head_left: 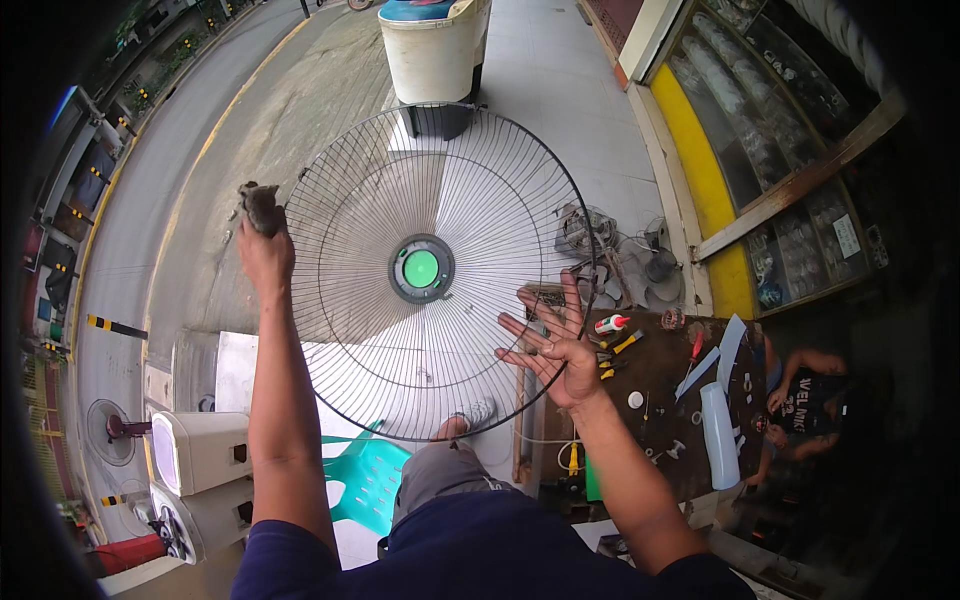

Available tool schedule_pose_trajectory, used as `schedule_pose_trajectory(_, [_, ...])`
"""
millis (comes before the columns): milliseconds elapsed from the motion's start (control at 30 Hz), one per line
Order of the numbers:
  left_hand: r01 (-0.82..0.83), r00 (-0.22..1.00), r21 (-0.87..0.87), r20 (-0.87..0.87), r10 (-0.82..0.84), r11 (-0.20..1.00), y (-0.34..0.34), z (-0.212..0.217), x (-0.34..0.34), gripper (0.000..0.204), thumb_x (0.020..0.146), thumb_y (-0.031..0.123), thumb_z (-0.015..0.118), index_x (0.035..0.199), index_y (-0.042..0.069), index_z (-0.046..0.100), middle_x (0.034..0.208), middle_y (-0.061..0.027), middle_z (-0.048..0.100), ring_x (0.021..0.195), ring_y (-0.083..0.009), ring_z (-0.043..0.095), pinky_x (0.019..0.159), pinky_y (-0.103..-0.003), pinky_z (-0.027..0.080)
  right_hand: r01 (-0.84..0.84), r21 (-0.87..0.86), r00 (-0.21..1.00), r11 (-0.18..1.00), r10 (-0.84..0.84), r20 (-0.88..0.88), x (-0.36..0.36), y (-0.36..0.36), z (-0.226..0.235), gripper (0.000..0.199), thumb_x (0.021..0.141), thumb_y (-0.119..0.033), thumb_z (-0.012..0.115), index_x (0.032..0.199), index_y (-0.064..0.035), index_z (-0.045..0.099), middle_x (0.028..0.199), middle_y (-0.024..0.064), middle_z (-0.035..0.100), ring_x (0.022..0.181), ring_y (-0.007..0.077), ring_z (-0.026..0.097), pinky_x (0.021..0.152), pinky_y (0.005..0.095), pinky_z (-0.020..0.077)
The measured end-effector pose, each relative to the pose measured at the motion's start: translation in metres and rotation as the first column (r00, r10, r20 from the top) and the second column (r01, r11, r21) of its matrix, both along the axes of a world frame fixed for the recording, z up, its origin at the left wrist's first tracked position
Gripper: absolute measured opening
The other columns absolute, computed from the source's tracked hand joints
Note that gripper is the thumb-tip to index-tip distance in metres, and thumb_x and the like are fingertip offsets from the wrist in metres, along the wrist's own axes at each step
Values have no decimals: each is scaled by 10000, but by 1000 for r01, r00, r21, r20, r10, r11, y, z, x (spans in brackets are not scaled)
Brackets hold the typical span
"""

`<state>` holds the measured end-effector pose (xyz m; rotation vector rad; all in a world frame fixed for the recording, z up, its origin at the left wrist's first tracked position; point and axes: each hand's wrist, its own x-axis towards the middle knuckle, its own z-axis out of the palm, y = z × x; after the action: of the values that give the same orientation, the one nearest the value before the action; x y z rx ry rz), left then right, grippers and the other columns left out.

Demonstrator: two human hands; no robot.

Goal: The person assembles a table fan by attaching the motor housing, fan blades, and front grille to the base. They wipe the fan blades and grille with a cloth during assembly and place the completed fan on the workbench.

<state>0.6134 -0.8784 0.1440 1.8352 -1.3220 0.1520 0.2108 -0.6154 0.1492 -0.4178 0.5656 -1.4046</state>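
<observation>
My left grip [266,256] closed around a gray rag [262,208], the round wire fan guard [421,268] in the middle before me, my right grip [566,362] spread-fingered at its right edge, a red-tipped white bottle [609,325] on the dark counter [660,362].

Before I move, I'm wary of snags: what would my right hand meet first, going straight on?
Your right hand would likely meet the fan guard first; depth is unclear, and they may be touching.
</observation>
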Motion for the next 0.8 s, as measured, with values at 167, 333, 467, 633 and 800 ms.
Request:
schedule_pose_trajectory(167, [228, 973, 199, -95, -213, 953, 21, 37, -193, 854, 921, 340, 658, 1664, 130, 292, 1714, -309, 177, 1569, -570, 127, 1236, -701, 115, -66, -24, 981, 998, 60, -183, 46, 5, 10, 1230, 652, 56, 540, 1708, -334, 43, 1684, 206, 276, 1488, 462, 414, 1091, 605, 502])
schedule_pose_trajectory(333, [737, -126, 608, -308, -943, -297, 184, -28, -224, 767, 974, 428, 656, 1648, 198, 372, 1767, -119, 186, 1634, -377, 113, 1301, -578, 102, 159, -63, 965, 985, -168, -201, -22, -12, 10, 1132, 668, 78, 479, 1707, -216, 138, 1626, 185, 391, 1439, 362, 494, 1053, 491, 552])
schedule_pose_trajectory(467, [713, 181, 623, -607, -774, -322, 168, -87, -97, 393, 1009, 372, 684, 1313, 126, 725, 1323, -153, 714, 1218, -317, 678, 1075, -429, 504, 242, -113, 910, 964, -266, -318, -59, 8, 0, 1112, 673, 61, 466, 1701, -215, 146, 1615, 192, 418, 1434, 392, 502, 1042, 536, 552])
schedule_pose_trajectory(633, [766, 375, -158, -678, -632, 623, 22, -26, -61, 262, 1072, 261, 606, 1106, 30, 725, 848, -30, 703, 763, -106, 646, 671, -285, 503, 265, -99, 934, 959, -281, -222, -41, 23, 9, 1148, 652, 12, 497, 1703, -226, 102, 1645, 204, 383, 1459, 450, 463, 1085, 628, 493])
schedule_pose_trajectory(800, [208, 956, -110, -190, -226, 972, 31, 67, -207, 612, 995, 315, 629, 1537, 62, 494, 1589, -292, 434, 1502, -480, 345, 1268, -560, 187, 97, -134, 970, 986, -124, -210, 19, 14, 20, 1206, 608, 26, 523, 1707, -242, 104, 1661, 197, 354, 1480, 447, 430, 1105, 614, 474])
